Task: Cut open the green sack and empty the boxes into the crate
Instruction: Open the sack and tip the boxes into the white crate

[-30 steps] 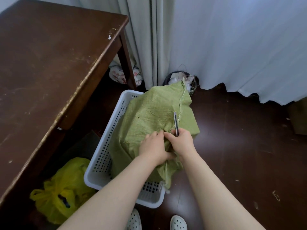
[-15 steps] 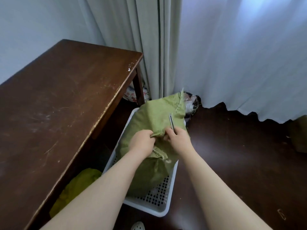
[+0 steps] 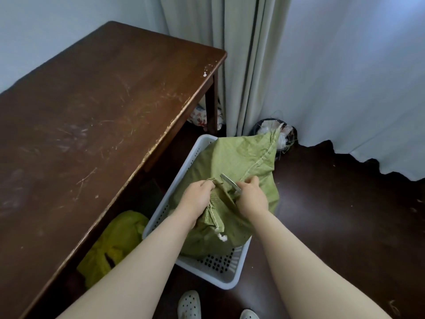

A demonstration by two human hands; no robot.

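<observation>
A bulging green woven sack stands in a white perforated plastic crate on the dark floor. My left hand pinches a fold of the sack's stitched edge near its top. My right hand grips the sack fabric together with a thin metal blade, which points up and to the left over the cloth. A stitched seam with a white thread end hangs down the sack's front. The boxes are hidden inside the sack.
A scratched dark wooden table runs along the left, close to the crate. A yellow-green plastic bag lies under it. Curtains hang behind, with a dark waste bin at their foot. My white shoes are at the bottom edge.
The sack has been pulled more upright in the crate. Both hands moved up with it and the blade now leans left. My view has risen, showing more tabletop.
</observation>
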